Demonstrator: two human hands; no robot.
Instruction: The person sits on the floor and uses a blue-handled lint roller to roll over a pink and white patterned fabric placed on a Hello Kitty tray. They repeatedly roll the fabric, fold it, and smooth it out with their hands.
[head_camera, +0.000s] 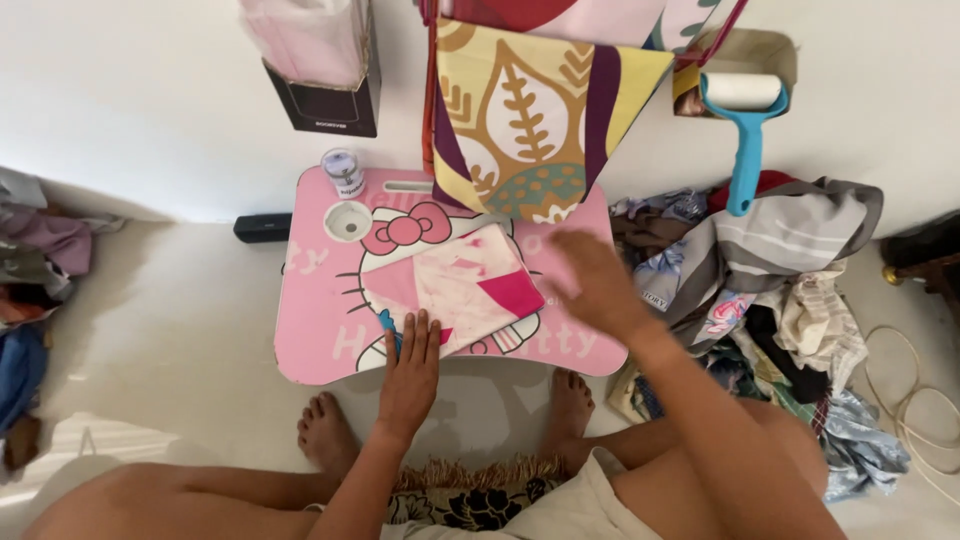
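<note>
Head view showed left hand (410, 372) flat, fingers released, pinning folded cloth (455, 285); right hand (592, 282), blurred, fingers spread empty, hovered just right of it.

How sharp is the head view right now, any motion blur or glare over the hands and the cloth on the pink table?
Head view: the right hand is smeared by motion blur; the left hand, flat on the folded pink cloth, is sharp. Light is soft and even, with no glare on the pink lap table. Wide-lens distortion stretches the edges.
</note>
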